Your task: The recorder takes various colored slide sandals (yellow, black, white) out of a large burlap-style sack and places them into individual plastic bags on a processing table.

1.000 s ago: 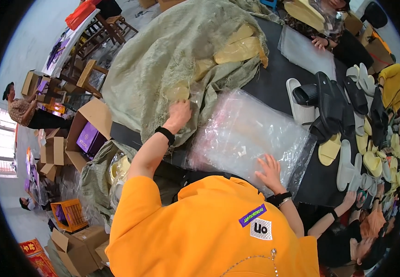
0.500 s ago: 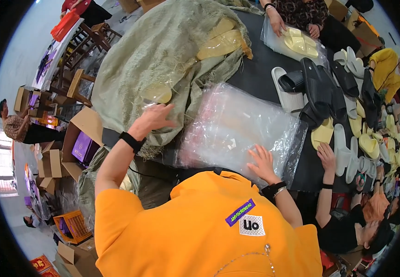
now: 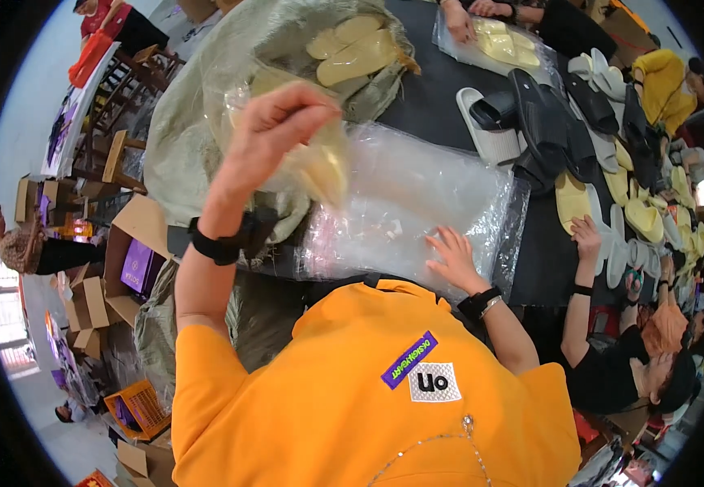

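My left hand (image 3: 275, 134) is raised over the edge of a green woven sack (image 3: 185, 138), its fingers closed in a pinch. From it hangs a clear plastic bag with a pale yellow slipper (image 3: 323, 170) inside, smeared by motion. Other bagged yellow slippers (image 3: 360, 58) lie in the sack's far fold. On the dark table, a stack of clear plastic bags (image 3: 417, 178) spreads in front of me. My right hand (image 3: 453, 260) rests on the stack's near right part, fingers spread and holding nothing.
Black, white and yellow slippers (image 3: 538, 122) crowd the table's right side. Across the table, a co-worker's hands touch bagged yellow slippers (image 3: 506, 42). At right, another co-worker's hand (image 3: 585, 237) touches a yellow slipper. An opened carton (image 3: 142, 219) stands at my left.
My left hand has risen off the sack, lifting the bagged slipper and swinging it toward the stack. My right hand stays on the bags. The view has shifted slightly.
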The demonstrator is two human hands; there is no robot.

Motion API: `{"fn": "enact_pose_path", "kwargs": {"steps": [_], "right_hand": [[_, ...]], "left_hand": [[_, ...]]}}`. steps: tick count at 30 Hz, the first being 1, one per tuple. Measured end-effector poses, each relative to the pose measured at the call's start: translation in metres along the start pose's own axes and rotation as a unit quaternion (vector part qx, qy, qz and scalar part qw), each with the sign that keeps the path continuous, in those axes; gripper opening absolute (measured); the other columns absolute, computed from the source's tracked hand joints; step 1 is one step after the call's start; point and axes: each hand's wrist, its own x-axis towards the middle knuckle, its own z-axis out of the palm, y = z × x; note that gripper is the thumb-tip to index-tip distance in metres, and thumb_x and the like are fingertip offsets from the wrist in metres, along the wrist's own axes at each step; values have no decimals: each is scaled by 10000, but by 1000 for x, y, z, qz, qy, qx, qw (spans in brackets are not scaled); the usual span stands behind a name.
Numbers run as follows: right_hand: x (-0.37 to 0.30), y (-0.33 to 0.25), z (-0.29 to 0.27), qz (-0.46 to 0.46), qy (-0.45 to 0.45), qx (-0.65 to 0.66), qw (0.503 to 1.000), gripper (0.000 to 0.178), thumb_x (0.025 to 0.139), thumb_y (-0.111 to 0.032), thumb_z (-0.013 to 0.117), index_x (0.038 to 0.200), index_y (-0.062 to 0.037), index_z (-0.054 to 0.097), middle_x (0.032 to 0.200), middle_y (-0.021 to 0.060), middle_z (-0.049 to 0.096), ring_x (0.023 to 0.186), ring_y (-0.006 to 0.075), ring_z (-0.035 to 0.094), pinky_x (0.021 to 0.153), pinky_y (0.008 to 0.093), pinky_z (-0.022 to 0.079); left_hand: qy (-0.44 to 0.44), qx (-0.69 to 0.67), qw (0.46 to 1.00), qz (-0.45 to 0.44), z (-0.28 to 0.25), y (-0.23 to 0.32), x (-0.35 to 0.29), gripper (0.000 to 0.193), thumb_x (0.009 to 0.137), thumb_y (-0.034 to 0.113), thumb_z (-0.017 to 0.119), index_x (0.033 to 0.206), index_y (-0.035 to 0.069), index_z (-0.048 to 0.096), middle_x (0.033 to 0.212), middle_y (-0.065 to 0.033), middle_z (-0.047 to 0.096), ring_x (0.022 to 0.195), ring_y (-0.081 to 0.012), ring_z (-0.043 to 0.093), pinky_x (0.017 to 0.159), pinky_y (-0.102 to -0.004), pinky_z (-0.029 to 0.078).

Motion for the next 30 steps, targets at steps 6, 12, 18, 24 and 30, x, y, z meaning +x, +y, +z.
{"fn": "enact_pose_path", "kwargs": {"steps": [6, 12, 18, 24, 30], "right_hand": [[-1, -5, -3, 46, -4, 18, 999, 611, 752, -349, 585, 1267, -95, 375, 1325, 139, 320, 1256, 297, 228, 1015, 457, 155], [-16, 8, -25, 236, 8, 379, 895, 510, 819, -290, 564, 1234, -39, 407, 1227, 100, 443, 1161, 173, 366, 985, 311, 260], [-25, 28, -71, 188, 129, 634, 739, 375, 898, -361, 411, 1079, -52, 521, 1021, 35, 564, 920, 119, 503, 768, 281, 409], [-11, 20, -77, 307, 145, 562, 754, 452, 897, -414, 385, 1133, -44, 493, 1078, 52, 558, 917, 121, 521, 716, 277, 433], [3, 20, -77, 217, 171, 661, 698, 351, 908, -272, 426, 1202, -81, 456, 1154, 29, 519, 1052, 143, 488, 870, 313, 405]], "left_hand": [[-74, -107, 989, 73, 66, 33, 30, 91, 830, 107, 547, 851, 23, 578, 670, 28, 510, 607, -26, 436, 528, -165, 354], [-73, -311, 947, 5, 86, 34, 42, 151, 862, 172, 507, 866, 27, 549, 621, 18, 489, 542, -32, 419, 480, -173, 335], [4, -412, 907, -84, 64, -15, 55, 201, 876, 170, 489, 1015, 31, 529, 704, 1, 524, 574, -39, 465, 485, -156, 329], [-40, -389, 879, -273, 54, -124, 43, 447, 891, 322, 453, 1251, 74, 363, 855, -32, 585, 717, -105, 530, 566, -238, 374], [-13, -221, 941, -256, 45, -155, 10, 473, 807, 84, 546, 1248, 54, 378, 837, -42, 579, 692, -96, 528, 575, -213, 396]]}}
